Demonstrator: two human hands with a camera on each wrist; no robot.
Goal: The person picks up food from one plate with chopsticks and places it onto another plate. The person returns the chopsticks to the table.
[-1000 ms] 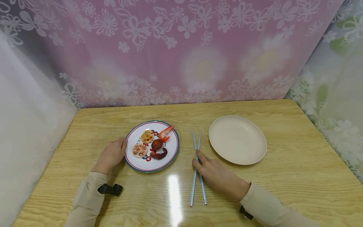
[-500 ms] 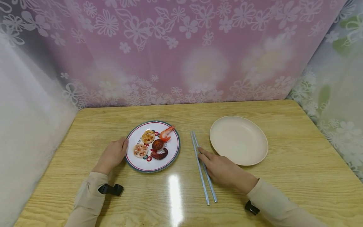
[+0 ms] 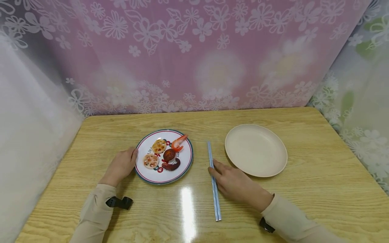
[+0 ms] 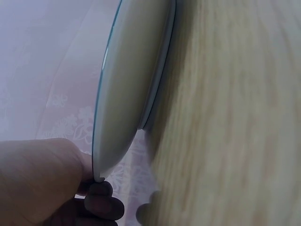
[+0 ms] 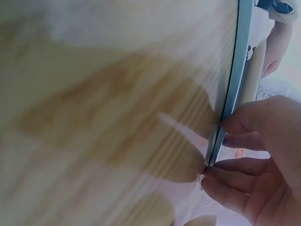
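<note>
My left hand point(image 3: 121, 165) pinches the left rim of a white plate point(image 3: 183, 156) with a teal edge. In the left wrist view, the thumb lies on the rim and the fingers are below it. Lotus root slices point(image 3: 151, 161), a shrimp point(image 3: 178, 144), a brown mushroom cap point(image 3: 169, 154) and a dark red octopus tentacle point(image 3: 171, 165) lie on that plate. To its right, my right hand point(image 3: 235, 184) grips a pair of metal chopsticks point(image 3: 216, 206) between thumb and fingers. The sticks lie side by side, pointing away from me, close to the tabletop.
A beige oval plate point(image 3: 256, 150) with nothing on it stands beyond the right hand. Both plates rest on a wood-grain table point(image 3: 288, 209). A pink floral curtain point(image 3: 182, 67) hangs behind its far edge, and pale curtains flank both sides.
The chopsticks were crossed, then spread apart and slanted right at the near ends; now they lie together, parallel. The right hand shifted right, then slightly back left. The left hand kept its hold.
</note>
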